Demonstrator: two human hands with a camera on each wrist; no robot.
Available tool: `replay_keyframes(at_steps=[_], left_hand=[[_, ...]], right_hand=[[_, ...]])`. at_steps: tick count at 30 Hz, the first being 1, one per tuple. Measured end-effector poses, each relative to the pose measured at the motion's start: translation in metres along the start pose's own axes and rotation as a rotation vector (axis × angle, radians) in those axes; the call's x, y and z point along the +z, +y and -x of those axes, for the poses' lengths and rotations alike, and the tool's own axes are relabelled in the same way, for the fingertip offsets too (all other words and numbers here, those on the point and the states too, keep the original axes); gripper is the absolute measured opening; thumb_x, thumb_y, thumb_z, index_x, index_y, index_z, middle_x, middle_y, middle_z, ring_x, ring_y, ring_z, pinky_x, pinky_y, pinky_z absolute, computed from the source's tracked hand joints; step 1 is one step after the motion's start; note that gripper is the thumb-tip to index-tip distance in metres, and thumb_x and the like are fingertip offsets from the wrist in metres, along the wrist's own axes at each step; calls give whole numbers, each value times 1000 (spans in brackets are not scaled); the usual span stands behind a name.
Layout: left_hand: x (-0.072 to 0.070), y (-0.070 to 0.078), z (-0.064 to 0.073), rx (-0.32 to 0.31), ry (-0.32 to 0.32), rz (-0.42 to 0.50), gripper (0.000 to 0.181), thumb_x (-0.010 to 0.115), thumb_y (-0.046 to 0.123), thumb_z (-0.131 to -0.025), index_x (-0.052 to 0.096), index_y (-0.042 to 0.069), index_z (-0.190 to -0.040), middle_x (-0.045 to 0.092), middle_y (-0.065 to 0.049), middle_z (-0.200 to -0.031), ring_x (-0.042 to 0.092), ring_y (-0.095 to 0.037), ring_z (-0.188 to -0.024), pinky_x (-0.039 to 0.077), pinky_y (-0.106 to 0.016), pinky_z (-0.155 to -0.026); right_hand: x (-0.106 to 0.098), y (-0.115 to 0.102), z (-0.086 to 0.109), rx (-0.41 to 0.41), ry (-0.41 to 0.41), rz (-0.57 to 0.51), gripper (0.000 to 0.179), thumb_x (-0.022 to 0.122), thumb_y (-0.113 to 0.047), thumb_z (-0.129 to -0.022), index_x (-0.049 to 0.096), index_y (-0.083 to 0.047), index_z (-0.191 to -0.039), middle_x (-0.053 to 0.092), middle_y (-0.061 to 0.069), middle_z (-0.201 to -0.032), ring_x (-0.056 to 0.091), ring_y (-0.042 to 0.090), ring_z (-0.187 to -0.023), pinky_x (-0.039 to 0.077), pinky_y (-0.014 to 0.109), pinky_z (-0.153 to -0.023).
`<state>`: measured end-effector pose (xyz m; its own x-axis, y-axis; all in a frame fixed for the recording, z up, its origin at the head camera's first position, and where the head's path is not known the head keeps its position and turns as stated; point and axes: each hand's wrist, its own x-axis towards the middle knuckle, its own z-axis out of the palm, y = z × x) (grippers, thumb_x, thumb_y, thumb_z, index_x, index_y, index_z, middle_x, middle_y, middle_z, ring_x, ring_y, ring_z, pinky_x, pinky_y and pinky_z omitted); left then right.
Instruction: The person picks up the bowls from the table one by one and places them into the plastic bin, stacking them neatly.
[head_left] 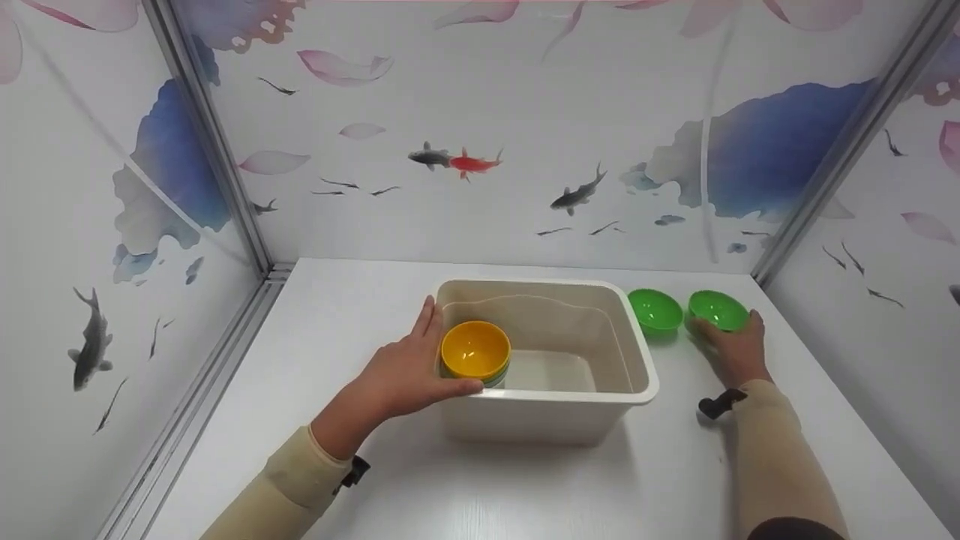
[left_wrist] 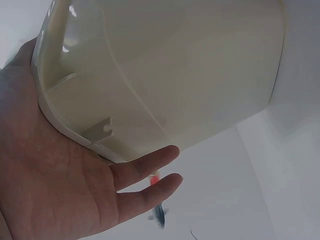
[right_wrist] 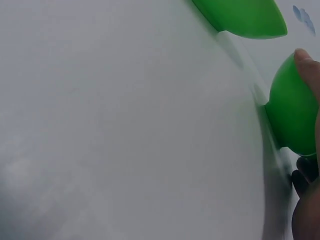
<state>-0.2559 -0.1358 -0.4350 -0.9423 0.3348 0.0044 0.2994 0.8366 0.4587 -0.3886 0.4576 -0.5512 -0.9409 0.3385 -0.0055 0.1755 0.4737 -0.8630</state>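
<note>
A cream plastic bin (head_left: 540, 416) stands on the white table, and a yellow bowl (head_left: 477, 349) tops a nested stack inside its left end, with green showing underneath. My left hand (head_left: 405, 375) rests at the bin's front left corner, thumb along the front rim. Its fingers (left_wrist: 152, 160) are straight and spread against the bin's side in the left wrist view. Right of the bin, my right hand (head_left: 739, 351) grips a green bowl (head_left: 718, 309) by its sides, thumb on the near left. Another green bowl (head_left: 655, 312) sits between it and the bin.
White panels printed with fish and petals enclose the table (head_left: 360, 480) at the back and both sides. Metal corner posts (head_left: 217, 150) join the panels. The second green bowl stands close against the bin's right rim.
</note>
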Motion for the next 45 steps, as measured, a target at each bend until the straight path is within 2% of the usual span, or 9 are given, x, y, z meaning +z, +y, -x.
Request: replay_keyframes(at_steps=[5, 10, 15, 20, 26, 32, 40, 44, 45], left_hand=[[2, 0, 1, 0, -7, -3, 146, 64, 97, -79, 5, 8, -178, -5, -8, -186, 64, -42, -137, 55, -56, -108], [3, -1, 0, 3, -7, -1, 146, 64, 98, -79, 4, 8, -178, -5, -9, -186, 63, -42, -139, 55, -57, -109], [2, -2, 0, 6, -6, 0, 147, 63, 98, -79, 4, 8, -178, -5, -9, -186, 63, -43, -137, 55, -57, -108], [2, -2, 0, 13, -6, -10, 146, 64, 97, -80, 5, 7, -178, -5, -8, -186, 68, -42, -130, 58, -53, -104], [3, -2, -1, 7, -7, -5, 145, 64, 97, -80, 5, 8, -178, -5, -8, -186, 62, -42, -139, 53, -56, -111], [3, -3, -1, 8, -7, 2, 146, 64, 98, -80, 5, 8, -178, -5, -9, -186, 63, -42, -138, 53, -56, -111], [2, -3, -2, 8, -3, -4, 147, 64, 98, -79, 5, 8, -178, -4, -9, -186, 63, -41, -138, 53, -56, -111], [2, -2, -2, 8, -5, -13, 146, 64, 98, -79, 5, 8, -178, -5, -9, -186, 63, -41, -138, 54, -55, -111], [1, -2, -2, 11, -4, -15, 146, 63, 98, -80, 5, 7, -178, -5, -9, -186, 66, -41, -134, 56, -54, -108]], right_hand=[[4, 22, -17, -37, 22, 5, 134, 76, -64, -99, -16, 1, -173, -8, 32, -180, 4, 51, -167, 9, 62, -132], [5, 28, -22, -44, 20, -11, 135, 76, -65, -99, -16, 0, -173, -4, 34, -180, 10, 52, -166, 13, 63, -132], [6, 25, -20, -56, 17, -28, 132, 77, -60, -100, -14, 2, -172, 4, 36, -176, 17, 55, -163, 19, 65, -131], [6, 26, -23, -64, 16, -28, 127, 75, -59, -102, -12, 2, -172, 7, 33, -174, 18, 54, -163, 19, 63, -131], [2, 28, -29, -49, 0, -22, 130, 75, -62, -100, -14, 1, -171, 4, 35, -175, 16, 56, -162, 18, 65, -131], [-5, 22, -23, -20, -23, -42, 131, 75, -63, -100, -16, -1, -172, 4, 34, -176, 18, 55, -162, 19, 65, -131], [-15, 13, -23, -99, -9, 32, 118, 72, -54, -104, -3, 9, -171, 15, 41, -171, 25, 58, -158, 23, 67, -129], [-18, 7, -23, -114, -29, 28, 117, 72, -53, -105, -2, 9, -170, 15, 42, -171, 26, 58, -158, 24, 68, -128], [-19, 4, -23, -114, -38, 21, 118, 72, -53, -105, -3, 9, -171, 14, 42, -172, 24, 58, -158, 24, 67, -128]])
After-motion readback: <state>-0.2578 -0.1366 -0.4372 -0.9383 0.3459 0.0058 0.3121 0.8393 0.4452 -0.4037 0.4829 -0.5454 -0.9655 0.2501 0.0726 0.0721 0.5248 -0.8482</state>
